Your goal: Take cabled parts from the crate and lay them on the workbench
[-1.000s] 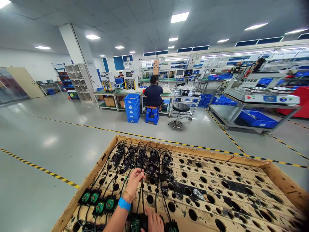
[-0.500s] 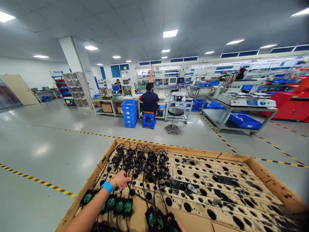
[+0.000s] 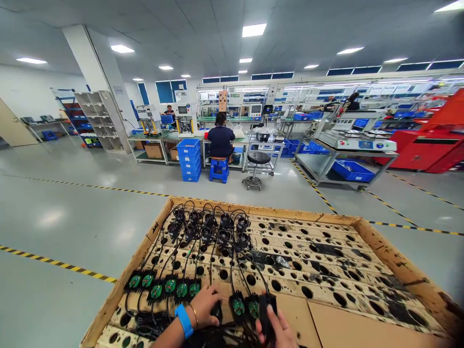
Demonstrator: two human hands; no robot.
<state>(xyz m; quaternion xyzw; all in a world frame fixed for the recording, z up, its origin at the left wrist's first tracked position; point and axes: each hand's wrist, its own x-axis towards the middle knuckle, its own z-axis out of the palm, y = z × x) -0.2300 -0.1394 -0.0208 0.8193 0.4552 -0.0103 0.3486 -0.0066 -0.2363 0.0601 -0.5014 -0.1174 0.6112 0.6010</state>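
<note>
Head view: at the tray's (image 3: 380, 241) near edge, a module (image 3: 266, 311) is gripped by the right hand (image 3: 277, 331); the left hand (image 3: 203, 307) is curled on cables (image 3: 217, 333); grey floor (image 3: 90, 212) is seen beyond.

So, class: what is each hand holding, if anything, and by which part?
The right hand grips a black module by its near end. The left hand rests on a black part in the tray; whether it grips it cannot be told.
</note>
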